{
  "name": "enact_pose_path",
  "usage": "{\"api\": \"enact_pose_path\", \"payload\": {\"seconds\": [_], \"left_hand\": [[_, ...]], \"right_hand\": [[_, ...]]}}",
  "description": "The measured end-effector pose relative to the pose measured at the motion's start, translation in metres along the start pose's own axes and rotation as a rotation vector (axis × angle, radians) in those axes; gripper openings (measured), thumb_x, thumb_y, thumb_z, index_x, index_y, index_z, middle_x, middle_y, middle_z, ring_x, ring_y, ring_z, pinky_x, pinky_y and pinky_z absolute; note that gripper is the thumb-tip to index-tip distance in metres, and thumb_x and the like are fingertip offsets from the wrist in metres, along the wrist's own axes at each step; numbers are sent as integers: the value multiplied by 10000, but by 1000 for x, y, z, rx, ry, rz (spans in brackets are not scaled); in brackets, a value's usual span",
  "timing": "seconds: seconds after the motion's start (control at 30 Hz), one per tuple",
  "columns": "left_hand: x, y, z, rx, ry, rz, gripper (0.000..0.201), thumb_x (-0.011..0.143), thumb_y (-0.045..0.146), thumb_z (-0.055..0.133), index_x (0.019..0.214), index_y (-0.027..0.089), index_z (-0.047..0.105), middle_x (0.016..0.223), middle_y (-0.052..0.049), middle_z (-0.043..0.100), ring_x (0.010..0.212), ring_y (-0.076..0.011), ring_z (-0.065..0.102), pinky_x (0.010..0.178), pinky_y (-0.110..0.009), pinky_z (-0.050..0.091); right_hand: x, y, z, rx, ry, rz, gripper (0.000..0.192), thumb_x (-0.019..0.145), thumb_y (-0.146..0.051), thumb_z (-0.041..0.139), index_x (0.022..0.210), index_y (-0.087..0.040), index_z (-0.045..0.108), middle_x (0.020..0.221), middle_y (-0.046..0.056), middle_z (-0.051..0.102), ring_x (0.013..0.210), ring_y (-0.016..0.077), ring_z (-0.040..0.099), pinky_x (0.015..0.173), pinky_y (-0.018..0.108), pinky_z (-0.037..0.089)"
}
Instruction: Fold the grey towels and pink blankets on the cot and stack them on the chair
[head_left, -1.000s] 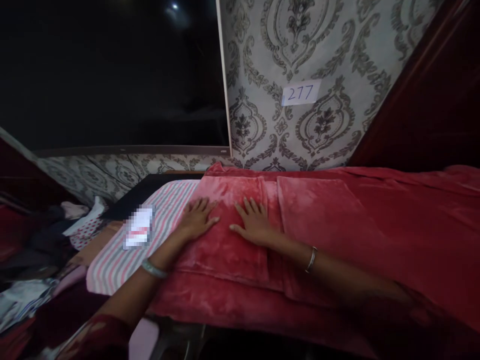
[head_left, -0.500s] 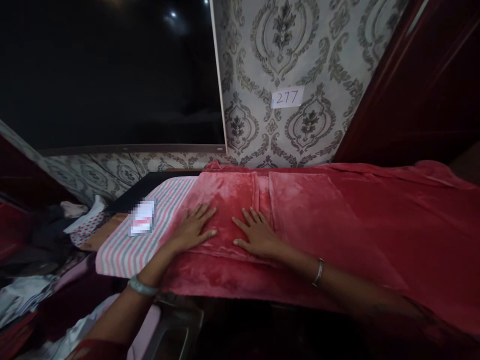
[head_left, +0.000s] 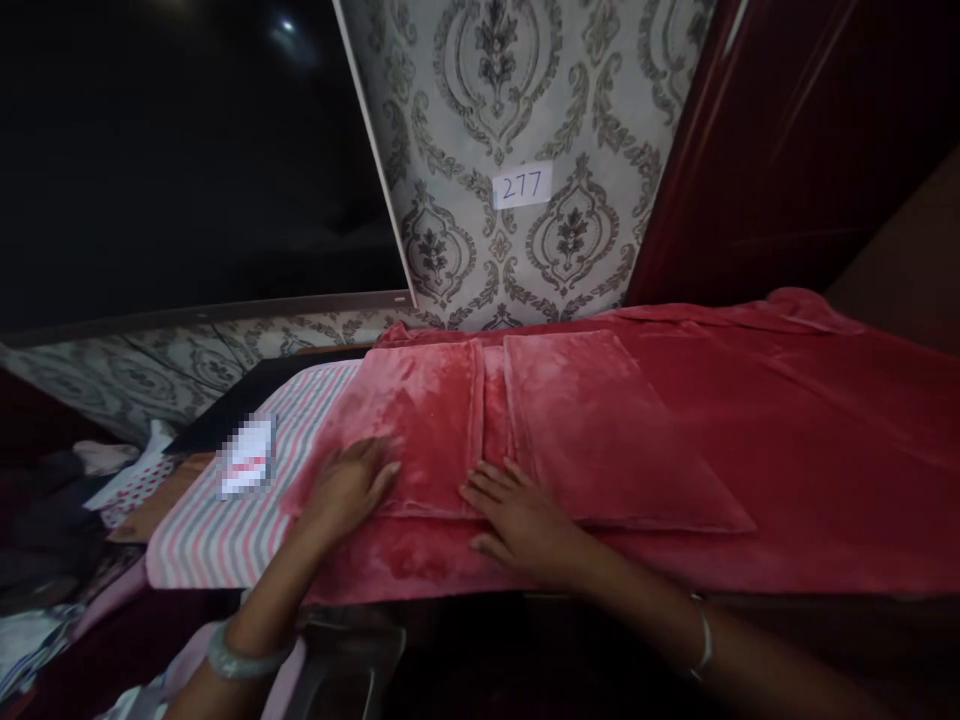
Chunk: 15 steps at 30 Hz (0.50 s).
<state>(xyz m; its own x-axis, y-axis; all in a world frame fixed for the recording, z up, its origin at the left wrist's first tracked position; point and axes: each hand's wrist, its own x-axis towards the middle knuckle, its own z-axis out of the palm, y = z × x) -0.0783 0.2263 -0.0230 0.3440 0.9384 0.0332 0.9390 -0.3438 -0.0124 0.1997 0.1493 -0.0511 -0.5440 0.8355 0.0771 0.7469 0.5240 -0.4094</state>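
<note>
**Hands drawn back to the near fold edge**

Both hands have slid toward the near edge of the folded red cloth (head_left: 450, 420). Left hand (head_left: 346, 487) and right hand (head_left: 521, 517) lie open, flat, gripping nothing. Uneven pressing could skew the fold or drag the cloth off the striped pad (head_left: 225, 520).

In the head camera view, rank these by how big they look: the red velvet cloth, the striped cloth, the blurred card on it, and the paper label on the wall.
1. red velvet cloth
2. striped cloth
3. card and paper label: they look about alike, and the label hangs farther from the camera, so no ranking between them.
</note>
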Motion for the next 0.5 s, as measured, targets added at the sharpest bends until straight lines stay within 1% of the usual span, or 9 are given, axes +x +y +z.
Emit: {"api": "enact_pose_path", "payload": {"seconds": [0.07, 0.13, 0.2, 0.27, 0.33, 0.4, 0.47, 0.5], "left_hand": [[19, 27, -10, -13, 17, 72, 571, 1001, 397, 360, 1511, 160, 459, 1575, -150, 457, 1473, -278, 399, 1233, -494, 254], [38, 54, -12, -20, 5, 132, 631, 985, 391, 422, 1569, 160, 362, 1655, -143, 312, 1543, -288, 253, 1257, -522, 177], [53, 78, -4, -28, -32, 160, 692, 972, 416, 471, 1596, 170, 303, 1688, -144, 209, 1568, -318, 149, 1251, -572, 154], [62, 93, 11, -33, -77, 150, 705, 973, 451, 478, 1603, 194, 290, 1696, -141, 171, 1571, -352, 101, 1230, -631, 158], [64, 100, 27, -33, -97, 132, 685, 983, 467, 457, 1599, 212, 302, 1697, -136, 173, 1568, -372, 96, 1212, -670, 155], [61, 100, 35, -41, -69, 124, 656, 987, 449, 451, 1586, 209, 335, 1690, -138, 208, 1563, -378, 123, 1208, -681, 150], [55, 102, 35, -86, 1, 133, 604, 974, 401, 477, 1531, 172, 434, 1652, -160, 313, 1533, -373, 230, 1213, -630, 210], [52, 104, 33, -124, 48, 142, 543, 967, 366, 483, 1466, 151, 517, 1596, -173, 409, 1486, -362, 330, 1202, -586, 268]], "right_hand": [[-9, 15, -15, -23, 84, 45, 597, 996, -427, 508, 1533, -170, 466, 1574, 127, 434, 1504, 260, 317, 1257, 482, 186], [-17, 36, -27, -92, 180, 160, 596, 995, -394, 487, 1544, -165, 447, 1589, 139, 406, 1503, 283, 314, 1244, 510, 205], [-24, 57, -32, -167, 235, 295, 624, 985, -392, 498, 1561, -167, 417, 1622, 149, 340, 1522, 322, 259, 1230, 556, 203], [-31, 70, -26, -210, 219, 390, 650, 974, -416, 520, 1567, -176, 408, 1642, 149, 290, 1532, 353, 215, 1219, 592, 197], [-37, 74, -12, -213, 177, 415, 660, 973, -448, 522, 1562, -169, 417, 1644, 153, 283, 1529, 356, 221, 1217, 595, 198], [-41, 72, 2, -193, 175, 392, 661, 983, -471, 498, 1554, -145, 428, 1640, 162, 287, 1526, 340, 240, 1226, 571, 200], [-44, 66, 13, -148, 221, 361, 645, 996, -470, 466, 1540, -124, 448, 1632, 163, 306, 1523, 320, 257, 1235, 543, 209], [-46, 64, 15, -111, 251, 347, 626, 1003, -462, 449, 1525, -118, 471, 1619, 160, 338, 1515, 310, 282, 1235, 528, 229]]}}
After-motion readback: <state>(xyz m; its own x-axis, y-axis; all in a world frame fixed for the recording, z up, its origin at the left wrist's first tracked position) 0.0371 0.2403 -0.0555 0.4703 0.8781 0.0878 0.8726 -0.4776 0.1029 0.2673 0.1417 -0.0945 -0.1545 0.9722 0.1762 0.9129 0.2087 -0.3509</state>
